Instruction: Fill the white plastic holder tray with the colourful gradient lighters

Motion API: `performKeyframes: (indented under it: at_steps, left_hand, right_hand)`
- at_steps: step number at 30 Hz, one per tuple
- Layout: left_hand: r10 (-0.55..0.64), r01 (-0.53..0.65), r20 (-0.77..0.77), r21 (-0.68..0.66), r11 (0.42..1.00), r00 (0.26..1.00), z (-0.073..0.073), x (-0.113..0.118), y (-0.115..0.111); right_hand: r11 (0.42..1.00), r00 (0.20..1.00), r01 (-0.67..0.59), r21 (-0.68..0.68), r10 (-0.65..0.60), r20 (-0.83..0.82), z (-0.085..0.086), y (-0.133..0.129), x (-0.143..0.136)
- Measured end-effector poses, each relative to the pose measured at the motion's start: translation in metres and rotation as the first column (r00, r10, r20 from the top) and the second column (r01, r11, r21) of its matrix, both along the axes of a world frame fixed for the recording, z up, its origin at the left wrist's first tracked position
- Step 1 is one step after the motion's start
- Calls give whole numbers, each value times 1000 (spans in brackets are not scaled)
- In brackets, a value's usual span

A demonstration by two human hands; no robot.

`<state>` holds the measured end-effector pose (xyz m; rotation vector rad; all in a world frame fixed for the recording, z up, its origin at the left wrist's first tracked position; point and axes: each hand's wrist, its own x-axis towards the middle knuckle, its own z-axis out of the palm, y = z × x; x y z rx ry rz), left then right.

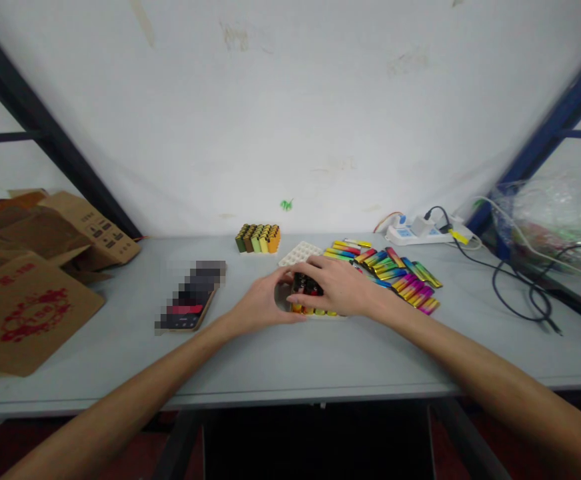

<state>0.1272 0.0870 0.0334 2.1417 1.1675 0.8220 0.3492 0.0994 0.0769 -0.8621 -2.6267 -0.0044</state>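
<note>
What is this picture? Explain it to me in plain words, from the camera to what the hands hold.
There is no machine here: these are a person's bare hands, seen by a camera worn on that person's head, looking forward and down. The left hand and right hand curve around a dark-topped cluster of small pieces; the fingers hide part of it, so how firmly it is held is unclear. Behind them on the grey table are a white tray with cells and a block of what look like lighters. Shiny coloured pieces lie to the right, near a white power strip. To the left are a phone and cardboard.
</note>
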Motion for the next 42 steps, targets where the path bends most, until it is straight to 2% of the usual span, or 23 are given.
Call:
performKeyframes:
  at_steps: [2, 5, 9, 12, 16, 22, 26, 30, 32, 34, 38, 42]
  left_hand:
    - [-24, 35, 137, -78, 996, 990, 0, 2, -1]
    - [-20, 105, 350, -223, 969, 936, 2, 6, -1]
    - [32, 135, 445, -338, 932, 895, 8, 14, 4]
    - [-16, 165, 404, -338, 926, 915, 7, 20, 12]
    - [-121, 165, 224, -190, 968, 967, 3, 24, 16]
    - [-56, 55, -93, -8, 998, 994, 5, 22, 4]
    - [-34, 38, -158, 24, 999, 987, 11, 17, -2]
    - [-105, 107, -187, 2, 994, 977, 20, 10, -3]
    - [-120, 121, -207, -7, 993, 971, 25, 4, -2]
    - [-120, 119, -222, -18, 993, 968, 29, -2, -1]
    - [-128, 125, -235, -28, 992, 964, 34, -10, 1]
    - [-113, 108, -263, -32, 994, 958, 37, -10, 1]
  right_hand:
    - [1000, 997, -6, -31, 3, -79, 2, 3, 5]
    - [996, 976, -46, -82, 27, -216, 4, 10, 13]
    - [987, 954, -25, -161, -25, -300, 11, 15, 22]
    - [983, 963, -13, -182, -37, -268, 14, 13, 26]
    - [993, 991, -11, -120, -5, -131, 10, 7, 27]
    - [997, 998, -58, -50, 58, -9, 2, -8, 23]
    - [998, 998, -61, -24, 61, -7, 6, -15, 22]
    - [1000, 998, -13, 0, 13, -61, 19, -9, 36]
    - [999, 995, -27, -32, 24, -100, 23, -2, 49]
    - [992, 987, -92, -90, 79, -137, 24, 6, 63]
    - [975, 981, -134, -177, 106, -161, 10, 19, 79]
    - [952, 986, -121, -281, 83, -144, -4, 22, 77]
